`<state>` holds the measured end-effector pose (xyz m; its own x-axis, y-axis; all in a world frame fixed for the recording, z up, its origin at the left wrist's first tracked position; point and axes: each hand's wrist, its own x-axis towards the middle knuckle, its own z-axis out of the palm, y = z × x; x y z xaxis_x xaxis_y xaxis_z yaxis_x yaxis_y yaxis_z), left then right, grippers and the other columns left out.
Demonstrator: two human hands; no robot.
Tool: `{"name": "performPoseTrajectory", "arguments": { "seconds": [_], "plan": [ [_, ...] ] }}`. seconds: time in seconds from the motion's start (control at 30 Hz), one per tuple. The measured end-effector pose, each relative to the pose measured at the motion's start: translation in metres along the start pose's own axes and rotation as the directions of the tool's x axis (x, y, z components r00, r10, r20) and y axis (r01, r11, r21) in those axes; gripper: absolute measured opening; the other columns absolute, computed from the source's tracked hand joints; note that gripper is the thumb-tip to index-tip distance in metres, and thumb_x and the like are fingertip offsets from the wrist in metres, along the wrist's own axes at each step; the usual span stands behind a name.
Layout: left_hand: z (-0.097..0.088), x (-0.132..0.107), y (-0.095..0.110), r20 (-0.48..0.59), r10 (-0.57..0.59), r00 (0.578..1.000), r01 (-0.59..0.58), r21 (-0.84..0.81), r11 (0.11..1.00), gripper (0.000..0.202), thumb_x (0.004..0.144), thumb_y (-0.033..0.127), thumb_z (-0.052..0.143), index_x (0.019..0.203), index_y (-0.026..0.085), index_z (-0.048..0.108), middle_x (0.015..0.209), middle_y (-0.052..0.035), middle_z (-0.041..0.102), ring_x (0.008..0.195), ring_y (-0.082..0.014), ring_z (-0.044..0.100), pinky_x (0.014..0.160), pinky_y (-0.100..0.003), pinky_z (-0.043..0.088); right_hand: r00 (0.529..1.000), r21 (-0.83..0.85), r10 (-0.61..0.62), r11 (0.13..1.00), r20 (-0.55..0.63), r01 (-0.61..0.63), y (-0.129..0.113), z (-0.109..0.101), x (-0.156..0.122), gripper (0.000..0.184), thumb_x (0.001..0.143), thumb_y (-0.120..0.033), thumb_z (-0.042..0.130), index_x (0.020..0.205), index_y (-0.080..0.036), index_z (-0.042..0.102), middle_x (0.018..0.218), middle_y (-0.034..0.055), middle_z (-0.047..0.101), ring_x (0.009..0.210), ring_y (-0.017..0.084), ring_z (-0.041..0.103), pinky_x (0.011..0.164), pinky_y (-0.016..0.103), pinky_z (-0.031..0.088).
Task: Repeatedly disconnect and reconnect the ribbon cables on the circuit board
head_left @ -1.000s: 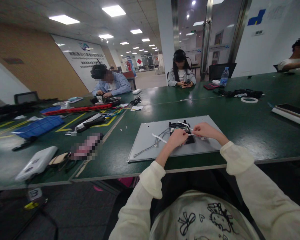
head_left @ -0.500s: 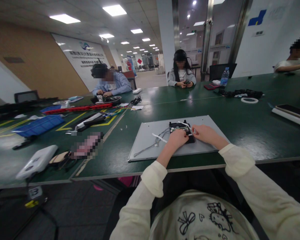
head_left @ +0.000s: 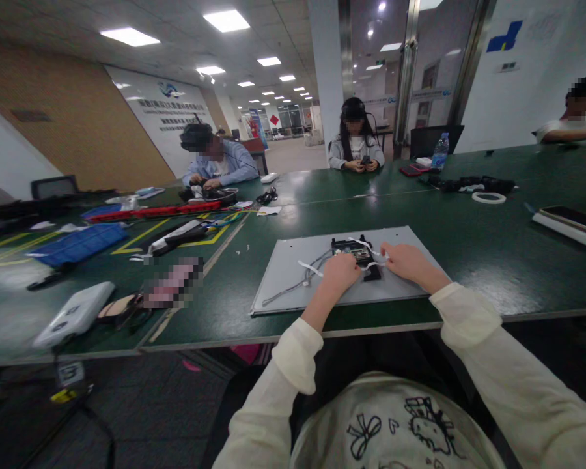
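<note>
On a light grey board (head_left: 278, 273) lies a black electronic device (head_left: 372, 274) with exposed circuitry at its top. Between my two hands stretches a thin white flat strip (head_left: 372, 265), looking like a ribbon cable, just over the device. My left hand (head_left: 339, 277) is closed at the strip's left end and covers part of the device. With fingers pinched, my right hand (head_left: 410, 264) has the other end. A second white strip (head_left: 360, 241) runs along the device's upper side. To the left, a grey cable (head_left: 286, 295) and a loose white strip (head_left: 310, 268) rest on the board.
Left of the board are a pink phone (head_left: 173, 284), a white case (head_left: 75, 314) and a blue tray (head_left: 78, 244). A phone on a white box (head_left: 564, 230) lies far right. White tape ring (head_left: 488, 197) and bottle (head_left: 439, 152) stand farther back. Co-workers sit across the green table (head_left: 312, 208).
My left hand has shifted left, off the device's lower middle. My hands are farther apart, and the white strip now shows stretched between them.
</note>
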<state>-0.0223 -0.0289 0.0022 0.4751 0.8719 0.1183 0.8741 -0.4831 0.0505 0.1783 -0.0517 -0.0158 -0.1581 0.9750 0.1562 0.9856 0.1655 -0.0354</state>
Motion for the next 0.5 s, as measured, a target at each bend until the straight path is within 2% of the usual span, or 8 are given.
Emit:
{"name": "performPoseTrajectory", "arguments": {
  "seconds": [0.1, 0.2, 0.27, 0.33, 0.4, 0.5],
  "plan": [
    [-0.007, -0.003, -0.013, -0.066, -0.039, 0.997, 0.038, -0.017, 0.999, 0.029, 0.086, 0.025, 0.049, 0.085, 0.013, 0.075, 0.088, -0.0162, 0.072, 0.084, -0.0261, 0.066, 0.072, -0.032, 0.047, 1.0, 0.015, 0.012, 1.0, -0.027, -0.012, -0.001, -0.002, -0.001, 0.026, 0.091, -0.021, 0.049, 0.115, -0.019, 0.057, 0.088, 0.0085, 0.07, 0.079, 0.021, 0.064, 0.063, 0.026, 0.032],
    [-0.019, -0.006, -0.042, -0.133, -0.134, 0.982, 0.133, -0.021, 0.991, 0.033, 0.09, 0.031, 0.044, 0.082, 0.015, 0.072, 0.084, -0.0135, 0.072, 0.083, -0.0248, 0.065, 0.07, -0.031, 0.046, 0.998, 0.049, 0.03, 0.998, -0.058, -0.027, -0.002, -0.004, 0.0, 0.024, 0.094, -0.023, 0.045, 0.114, -0.019, 0.058, 0.083, 0.0071, 0.069, 0.074, 0.02, 0.062, 0.06, 0.026, 0.03],
    [-0.025, -0.009, -0.068, -0.214, -0.278, 0.936, 0.275, -0.046, 0.96, 0.033, 0.091, 0.036, 0.044, 0.085, 0.017, 0.07, 0.084, -0.0107, 0.071, 0.085, -0.023, 0.065, 0.073, -0.029, 0.045, 0.996, 0.075, 0.035, 0.997, -0.086, -0.028, -0.003, -0.006, 0.0, 0.024, 0.094, -0.023, 0.044, 0.113, -0.019, 0.059, 0.08, 0.0062, 0.068, 0.071, 0.019, 0.061, 0.058, 0.027, 0.028],
    [-0.026, -0.011, -0.094, -0.282, -0.361, 0.889, 0.358, -0.062, 0.932, 0.03, 0.091, 0.035, 0.045, 0.095, 0.017, 0.069, 0.095, -0.011, 0.07, 0.092, -0.0227, 0.064, 0.077, -0.029, 0.046, 0.992, 0.096, 0.033, 0.995, -0.119, -0.022, -0.003, -0.006, 0.0, 0.024, 0.094, -0.022, 0.044, 0.112, -0.018, 0.059, 0.078, 0.0057, 0.067, 0.069, 0.017, 0.06, 0.058, 0.026, 0.027],
    [-0.021, -0.013, -0.113, -0.282, -0.395, 0.874, 0.392, -0.07, 0.917, 0.031, 0.091, 0.035, 0.046, 0.101, 0.015, 0.067, 0.105, -0.0134, 0.068, 0.099, -0.0237, 0.063, 0.082, -0.029, 0.046, 0.99, 0.112, 0.023, 0.994, -0.139, -0.007, -0.004, -0.006, -0.001, 0.024, 0.094, -0.022, 0.044, 0.112, -0.018, 0.06, 0.077, 0.0054, 0.067, 0.066, 0.016, 0.058, 0.058, 0.026, 0.027],
    [-0.012, -0.014, -0.124, -0.199, -0.436, 0.878, 0.43, -0.074, 0.9, 0.032, 0.09, 0.038, 0.049, 0.097, 0.013, 0.068, 0.106, -0.0166, 0.067, 0.1, -0.0262, 0.063, 0.084, -0.032, 0.046, 0.99, 0.129, 0.007, 0.992, -0.144, 0.011, -0.003, -0.004, 0.0, 0.025, 0.093, -0.021, 0.044, 0.111, -0.018, 0.061, 0.077, 0.0048, 0.067, 0.065, 0.015, 0.057, 0.058, 0.026, 0.026]
  ]
}}
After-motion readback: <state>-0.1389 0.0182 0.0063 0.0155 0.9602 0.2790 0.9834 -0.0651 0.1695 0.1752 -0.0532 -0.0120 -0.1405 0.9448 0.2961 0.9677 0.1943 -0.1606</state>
